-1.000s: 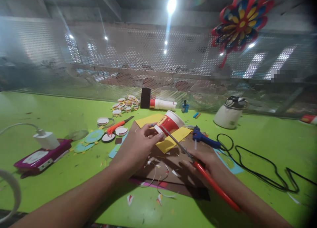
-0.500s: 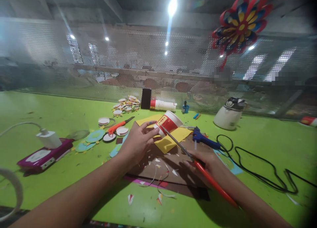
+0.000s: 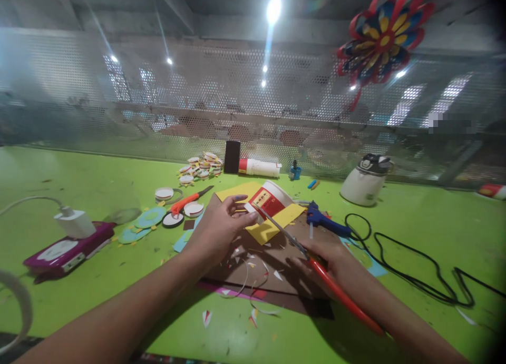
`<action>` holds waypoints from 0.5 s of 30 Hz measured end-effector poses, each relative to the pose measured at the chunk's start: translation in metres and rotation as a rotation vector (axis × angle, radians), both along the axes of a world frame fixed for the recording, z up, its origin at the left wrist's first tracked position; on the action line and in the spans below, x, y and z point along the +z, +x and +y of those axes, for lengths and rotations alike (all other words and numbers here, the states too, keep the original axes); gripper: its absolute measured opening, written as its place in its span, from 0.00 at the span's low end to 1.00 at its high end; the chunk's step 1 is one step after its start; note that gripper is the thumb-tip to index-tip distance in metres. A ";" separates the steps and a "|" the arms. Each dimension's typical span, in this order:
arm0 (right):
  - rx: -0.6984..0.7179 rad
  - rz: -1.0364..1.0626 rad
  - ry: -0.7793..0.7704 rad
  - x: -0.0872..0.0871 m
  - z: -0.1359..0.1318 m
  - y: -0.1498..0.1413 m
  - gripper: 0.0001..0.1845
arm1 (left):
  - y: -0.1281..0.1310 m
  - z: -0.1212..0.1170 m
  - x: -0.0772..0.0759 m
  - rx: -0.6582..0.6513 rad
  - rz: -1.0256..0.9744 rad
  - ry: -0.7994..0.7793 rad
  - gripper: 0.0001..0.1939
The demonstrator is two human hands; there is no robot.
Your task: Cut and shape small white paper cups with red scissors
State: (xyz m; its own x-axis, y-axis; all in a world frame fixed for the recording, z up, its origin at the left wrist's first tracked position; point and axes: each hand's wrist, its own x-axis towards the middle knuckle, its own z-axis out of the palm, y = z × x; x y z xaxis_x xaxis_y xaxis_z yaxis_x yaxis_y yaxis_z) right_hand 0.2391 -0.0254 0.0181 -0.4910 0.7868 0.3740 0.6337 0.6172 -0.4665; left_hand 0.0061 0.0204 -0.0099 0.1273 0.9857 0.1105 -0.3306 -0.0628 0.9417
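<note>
A red and white paper cup (image 3: 272,199) lies tilted in my left hand (image 3: 219,222), whose fingers and thumb grip it near its base. My right hand (image 3: 328,258) is closed around the red handles of a pair of scissors (image 3: 290,238). The blades reach up and left to the cup's lower side, where a pale flap stands by my left thumb. Under the cup are a yellow paper sheet (image 3: 263,232) and a brown board (image 3: 237,269) strewn with white and red paper scraps.
To the right lie a blue glue gun (image 3: 328,223) and its black cord (image 3: 419,258). Orange-handled scissors (image 3: 185,202) and paper rings (image 3: 150,216) are at left, beyond a purple power strip (image 3: 69,251). Behind stand a phone (image 3: 232,157), stacked cups (image 3: 261,167) and a white kettle (image 3: 362,182).
The cup has turned slightly in my left hand and sits a little lower. My left thumb has shifted right along its edge, and a pale flap shows there. The scissors stay against the cup.
</note>
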 end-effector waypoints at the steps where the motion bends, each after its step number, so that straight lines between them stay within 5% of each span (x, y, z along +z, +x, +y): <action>1: 0.008 -0.008 -0.018 -0.001 0.000 0.000 0.14 | -0.001 0.000 0.001 -0.001 0.005 -0.005 0.27; 6: -0.006 -0.013 -0.009 -0.008 0.002 0.002 0.14 | 0.000 0.000 0.003 0.018 -0.058 -0.015 0.29; 12: -0.018 -0.060 0.022 -0.015 0.004 0.006 0.14 | 0.000 0.004 0.008 -0.104 -0.223 -0.105 0.11; 15: -0.060 -0.079 0.074 -0.020 0.007 0.008 0.14 | -0.001 0.005 0.010 -0.094 -0.185 -0.134 0.10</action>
State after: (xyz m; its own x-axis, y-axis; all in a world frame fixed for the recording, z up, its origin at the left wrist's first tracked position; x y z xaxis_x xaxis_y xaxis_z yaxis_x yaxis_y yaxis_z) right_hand 0.2475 -0.0182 -0.0021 -0.4744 0.7870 0.3943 0.7035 0.6082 -0.3676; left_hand 0.0052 0.0258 -0.0003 0.2087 0.9779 0.0094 -0.4967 0.0977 0.8624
